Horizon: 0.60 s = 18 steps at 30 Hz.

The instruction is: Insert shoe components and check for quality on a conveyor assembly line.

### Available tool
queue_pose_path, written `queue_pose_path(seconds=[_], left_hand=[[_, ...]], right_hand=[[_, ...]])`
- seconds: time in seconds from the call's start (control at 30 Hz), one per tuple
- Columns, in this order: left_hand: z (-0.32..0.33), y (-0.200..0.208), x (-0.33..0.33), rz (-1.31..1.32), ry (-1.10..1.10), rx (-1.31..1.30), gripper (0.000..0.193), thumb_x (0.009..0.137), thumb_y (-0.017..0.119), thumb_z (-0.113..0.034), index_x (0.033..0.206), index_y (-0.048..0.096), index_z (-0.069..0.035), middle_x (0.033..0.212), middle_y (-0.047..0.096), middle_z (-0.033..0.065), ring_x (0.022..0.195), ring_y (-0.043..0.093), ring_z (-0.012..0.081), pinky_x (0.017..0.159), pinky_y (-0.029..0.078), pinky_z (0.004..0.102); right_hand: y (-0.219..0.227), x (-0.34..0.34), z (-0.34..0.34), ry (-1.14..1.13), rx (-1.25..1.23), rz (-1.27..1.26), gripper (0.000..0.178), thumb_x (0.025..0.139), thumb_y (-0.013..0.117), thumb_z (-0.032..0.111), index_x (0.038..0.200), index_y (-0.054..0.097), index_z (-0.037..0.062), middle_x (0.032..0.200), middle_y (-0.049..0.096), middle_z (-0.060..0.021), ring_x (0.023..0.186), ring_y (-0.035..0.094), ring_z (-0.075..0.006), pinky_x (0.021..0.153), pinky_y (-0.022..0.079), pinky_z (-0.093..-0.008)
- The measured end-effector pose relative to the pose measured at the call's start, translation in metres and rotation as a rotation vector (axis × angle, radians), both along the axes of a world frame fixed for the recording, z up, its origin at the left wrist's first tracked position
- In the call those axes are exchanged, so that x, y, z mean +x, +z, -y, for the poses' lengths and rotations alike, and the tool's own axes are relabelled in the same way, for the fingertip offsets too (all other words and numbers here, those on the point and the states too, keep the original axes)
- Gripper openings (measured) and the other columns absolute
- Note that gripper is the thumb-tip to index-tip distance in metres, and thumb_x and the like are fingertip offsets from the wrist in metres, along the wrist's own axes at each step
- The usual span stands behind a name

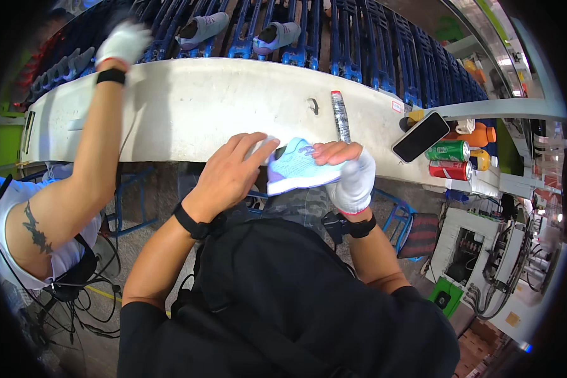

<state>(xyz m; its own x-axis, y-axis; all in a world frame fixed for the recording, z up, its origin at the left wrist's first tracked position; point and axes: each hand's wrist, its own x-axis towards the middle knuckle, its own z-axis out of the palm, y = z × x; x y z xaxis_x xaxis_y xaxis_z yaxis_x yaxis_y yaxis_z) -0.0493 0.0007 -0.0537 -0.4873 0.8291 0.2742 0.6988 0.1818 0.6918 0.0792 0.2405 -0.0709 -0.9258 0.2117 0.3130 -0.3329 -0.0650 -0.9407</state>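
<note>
A light blue and lavender sneaker (299, 169) with a white sole is held up over the near edge of the white table, toe to the right. My right hand (353, 176), in a white glove with bare fingertips, grips its toe end from above. My bare left hand (228, 170) is at the heel end, fingers bent over the opening. Something whitish shows by those fingertips, too covered to name. A silvery wrapped rod with a red end (340, 116) lies on the table beyond the sneaker, near a small dark curved piece (313, 106).
Blue conveyor racks (353, 44) behind the white table (189, 94) carry several sneakers (277, 36). At right are a phone (421, 137), a green can (447, 150), a red can (450, 170) and bottles. A co-worker's gloved hand (123, 45) reaches toward the racks, blurred.
</note>
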Motion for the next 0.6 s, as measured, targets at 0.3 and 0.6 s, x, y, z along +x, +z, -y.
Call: queue_pose_path(seconds=[0.3, 0.6], left_hand=[[-0.002, 0.055, -0.041, -0.263, -0.037, 0.059, 0.056, 0.085, 0.086, -0.030, 0.130, 0.067, -0.002, 0.124, 0.073, 0.0187, 0.108, 0.073, 0.0380, 0.089, 0.060, 0.0473], [-0.016, 0.055, -0.049, 0.009, 0.065, -0.195, 0.066, 0.078, 0.095, -0.024, 0.130, 0.063, -0.002, 0.101, 0.076, 0.0238, 0.093, 0.073, 0.0490, 0.082, 0.058, 0.0517]], right_hand=[[0.016, -0.046, 0.011, 0.015, 0.246, 0.088, 0.060, 0.100, 0.079, 0.044, 0.139, 0.068, -0.0015, 0.142, 0.071, -0.0223, 0.139, 0.065, -0.0345, 0.123, 0.046, -0.0469], [-0.003, -0.097, 0.039, 0.109, -0.133, -0.026, 0.042, 0.106, 0.072, 0.023, 0.138, 0.055, 0.0019, 0.163, 0.054, -0.0183, 0.146, 0.058, -0.0330, 0.124, 0.044, -0.0478]])
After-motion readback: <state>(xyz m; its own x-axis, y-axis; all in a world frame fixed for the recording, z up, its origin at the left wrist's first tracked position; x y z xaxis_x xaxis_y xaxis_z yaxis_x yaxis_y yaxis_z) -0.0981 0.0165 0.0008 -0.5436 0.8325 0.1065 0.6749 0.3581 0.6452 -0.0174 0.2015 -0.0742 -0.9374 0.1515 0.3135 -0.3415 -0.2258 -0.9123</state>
